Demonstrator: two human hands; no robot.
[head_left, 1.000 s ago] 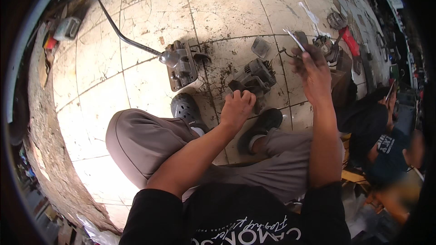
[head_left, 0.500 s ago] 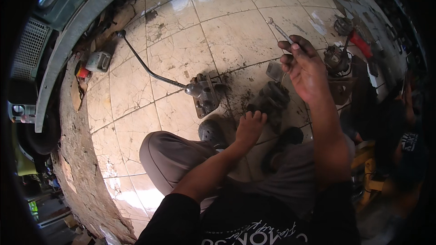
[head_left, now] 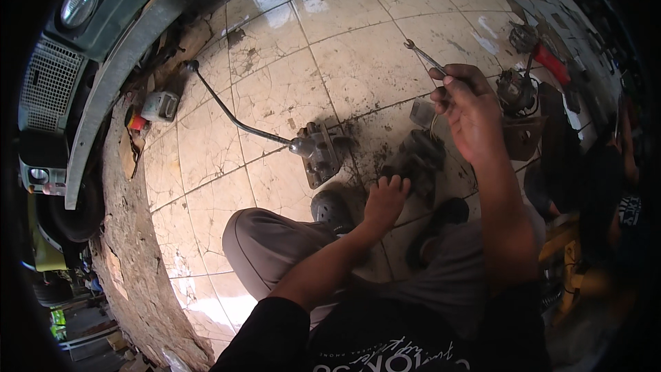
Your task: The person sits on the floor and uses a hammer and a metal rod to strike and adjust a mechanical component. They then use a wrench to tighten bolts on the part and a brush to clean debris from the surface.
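My right hand is raised above the floor, closed round one end of a metal wrench. The wrench's open jaw points up and away to the left. Low between my feet, a dark, greasy metal part rests on the tiles. The curled fingers of my left hand lie on its near left edge; their tips are partly hidden. Left of that part sits a gear lever housing with a flat bolt flange, and its long bent lever reaches away to the far left.
Dirt crumbs lie on the cracked tile floor. A small clear container stands beyond the dark part. At right are a greasy mechanical assembly and a red-handled object. A vehicle's bumper borders the left, near a grey plastic jug.
The view has shifted slightly, so the floor things appear lower and further right. The wrench leans a little more to the left in my right hand. My left hand stays at the dark part.
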